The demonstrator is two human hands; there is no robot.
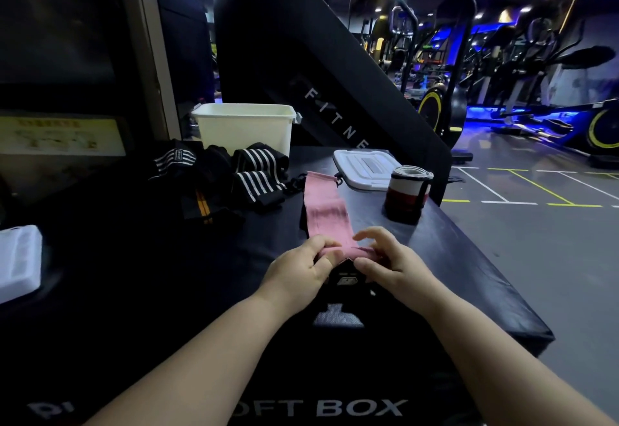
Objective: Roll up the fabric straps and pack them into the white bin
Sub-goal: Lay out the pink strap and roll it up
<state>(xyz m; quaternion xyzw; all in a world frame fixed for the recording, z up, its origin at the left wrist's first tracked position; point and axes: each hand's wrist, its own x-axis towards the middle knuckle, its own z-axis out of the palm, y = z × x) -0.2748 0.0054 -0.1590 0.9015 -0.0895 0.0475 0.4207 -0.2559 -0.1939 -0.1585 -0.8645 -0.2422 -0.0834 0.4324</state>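
A pink fabric strap (324,209) lies flat on the black soft box (469,278), running away from me. My left hand (303,266) and my right hand (388,263) both pinch its near end, where a small fold or roll has formed. Past it, at the back of the box top, stands the white bin (244,129), open at the top. A pile of black straps with white stripes (258,171) lies in front of the bin. A rolled red, white and black strap (408,191) stands upright to the right.
The bin's white lid (365,167) lies flat right of the bin. A white plastic tray (18,261) sits at the left edge. A black strap with orange stripes (201,206) lies left of centre. A black fitness machine rises behind; the gym floor drops off right.
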